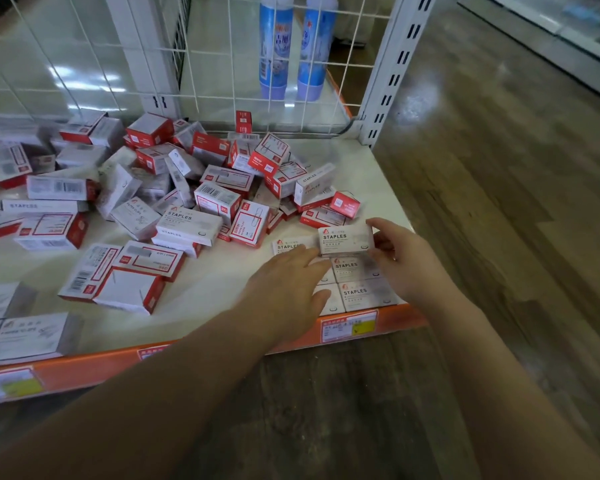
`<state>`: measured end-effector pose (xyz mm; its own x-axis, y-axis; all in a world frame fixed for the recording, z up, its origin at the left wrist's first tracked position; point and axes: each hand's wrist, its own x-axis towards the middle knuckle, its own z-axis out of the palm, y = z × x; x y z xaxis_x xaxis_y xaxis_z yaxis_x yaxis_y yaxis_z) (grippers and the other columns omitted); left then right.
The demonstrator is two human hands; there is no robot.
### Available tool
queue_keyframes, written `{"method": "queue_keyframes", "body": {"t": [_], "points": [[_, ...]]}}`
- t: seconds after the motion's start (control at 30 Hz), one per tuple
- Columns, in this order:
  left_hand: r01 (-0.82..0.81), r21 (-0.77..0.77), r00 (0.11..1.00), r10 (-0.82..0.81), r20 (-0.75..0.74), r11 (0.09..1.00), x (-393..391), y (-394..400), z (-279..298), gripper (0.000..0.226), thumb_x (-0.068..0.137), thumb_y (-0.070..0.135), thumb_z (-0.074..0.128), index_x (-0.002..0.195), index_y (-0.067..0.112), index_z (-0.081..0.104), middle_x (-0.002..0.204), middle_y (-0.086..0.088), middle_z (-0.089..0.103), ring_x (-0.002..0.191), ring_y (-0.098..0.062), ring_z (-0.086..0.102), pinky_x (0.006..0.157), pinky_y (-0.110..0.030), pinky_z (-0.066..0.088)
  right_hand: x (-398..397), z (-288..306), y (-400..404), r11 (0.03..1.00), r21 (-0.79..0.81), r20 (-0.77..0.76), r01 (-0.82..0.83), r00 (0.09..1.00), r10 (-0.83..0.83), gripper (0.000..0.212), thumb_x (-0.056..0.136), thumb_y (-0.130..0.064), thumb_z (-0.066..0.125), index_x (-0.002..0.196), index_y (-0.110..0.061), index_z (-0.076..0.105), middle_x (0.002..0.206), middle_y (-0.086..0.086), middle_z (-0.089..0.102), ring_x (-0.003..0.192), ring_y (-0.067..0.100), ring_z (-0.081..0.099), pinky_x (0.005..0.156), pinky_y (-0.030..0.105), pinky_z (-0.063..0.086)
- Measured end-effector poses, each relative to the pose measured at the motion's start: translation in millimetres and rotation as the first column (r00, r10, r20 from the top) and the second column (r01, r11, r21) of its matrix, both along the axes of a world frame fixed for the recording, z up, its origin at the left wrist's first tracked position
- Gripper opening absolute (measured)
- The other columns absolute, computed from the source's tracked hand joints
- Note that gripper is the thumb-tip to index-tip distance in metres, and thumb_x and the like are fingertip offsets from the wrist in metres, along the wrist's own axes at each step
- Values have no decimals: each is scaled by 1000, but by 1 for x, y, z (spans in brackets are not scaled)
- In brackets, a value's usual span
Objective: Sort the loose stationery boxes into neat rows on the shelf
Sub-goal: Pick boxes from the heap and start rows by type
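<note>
A heap of small red-and-white stationery boxes (201, 188) lies jumbled over the middle and left of the white shelf (371, 174). At the front right corner, white STAPLES boxes (364, 292) lie flat in short rows. My right hand (406, 261) grips a white STAPLES box (345, 239) by its right end, held just above the back of those rows. My left hand (284, 289) rests flat, fingers spread, on the left boxes of the rows and touches the held box's left lower corner.
White wire mesh (222, 64) backs the shelf; two blue spray cans (291, 46) stand behind it. A white slotted upright (392, 71) marks the right corner. An orange front edge (118, 362) carries price labels. Grey-white boxes (25, 334) lie at the front left. Wood-look floor lies to the right.
</note>
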<state>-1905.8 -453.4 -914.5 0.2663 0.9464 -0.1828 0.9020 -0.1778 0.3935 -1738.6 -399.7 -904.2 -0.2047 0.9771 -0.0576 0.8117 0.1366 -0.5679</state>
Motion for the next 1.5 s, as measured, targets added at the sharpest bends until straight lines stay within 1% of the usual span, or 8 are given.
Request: {"method": "queue_keyframes", "body": {"t": [0.13, 0.3, 0.43, 0.67, 0.8, 1.1, 1.33, 1.5], "points": [[28, -3, 999, -28, -34, 1000, 8, 7, 0, 52, 98, 40, 35, 147, 30, 21, 155, 7, 15, 143, -13, 9, 115, -33, 14, 10, -2, 5, 1000, -1, 1, 16, 1000, -16, 44, 94, -9, 48, 137, -18, 43, 123, 5, 57, 108, 17, 54, 86, 22, 39], [15, -7, 1000, -15, -21, 1000, 13, 12, 3, 47, 97, 40, 36, 142, 26, 33, 147, 5, 31, 132, -15, 34, 103, -33, 37, 15, -6, 8, 999, -30, 21, 24, 999, -24, 44, 96, -13, 46, 139, -20, 40, 127, 2, 55, 111, 17, 53, 87, 24, 42], [23, -1, 999, -23, -32, 1000, 12, 16, 4, 45, 97, 39, 36, 141, 27, 36, 141, 5, 37, 126, -13, 39, 97, -32, 42, 14, -10, 14, 999, -51, 26, 12, 1000, -11, 45, 96, -12, 45, 141, -19, 38, 126, 5, 53, 111, 20, 52, 93, 29, 43], [30, 13, 999, -30, -38, 999, 12, 18, 7, 47, 97, 38, 36, 142, 26, 32, 142, 6, 36, 127, -13, 39, 98, -31, 41, 7, -20, 22, 995, -96, 40, 10, 999, -6, 43, 97, -13, 43, 140, -17, 40, 128, 7, 49, 107, 19, 53, 86, 23, 39], [28, 34, 997, -25, -75, 999, 13, 20, 6, 49, 98, 38, 36, 144, 24, 30, 140, 4, 36, 126, -15, 38, 98, -32, 40, 3, -21, 23, 996, -81, 60, 20, 998, -15, 36, 98, -18, 43, 132, -11, 48, 121, 10, 50, 108, 23, 53, 85, 24, 38], [4, 73, 996, 3, -94, 997, 17, 24, 3, 45, 97, 39, 35, 139, 22, 38, 132, 3, 38, 120, -14, 39, 94, -33, 42, -2, -23, 21, 997, -62, 90, 52, 995, -46, 32, 99, -20, 41, 125, -7, 55, 117, 10, 50, 102, 22, 52, 79, 21, 34], [-25, 72, 1000, 25, 4, 997, 13, 20, -1, 48, 97, 38, 38, 143, 26, 32, 141, 7, 35, 127, -11, 35, 99, -28, 39, -5, -27, 19, 994, -30, 65, 104, 993, -102, 39, 98, -22, 42, 135, -12, 46, 126, 7, 49, 110, 21, 53, 82, 19, 34], [-129, 131, 991, 123, 50, 983, 1, 16, -5, 46, 97, 35, 39, 142, 26, 33, 143, 8, 33, 130, -9, 32, 103, -26, 34, -6, -24, 20, 978, 12, -14, 210, 978, -210, 43, 95, -22, 50, 137, -18, 42, 129, 3, 49, 106, 11, 51, 81, 18, 36]]}}
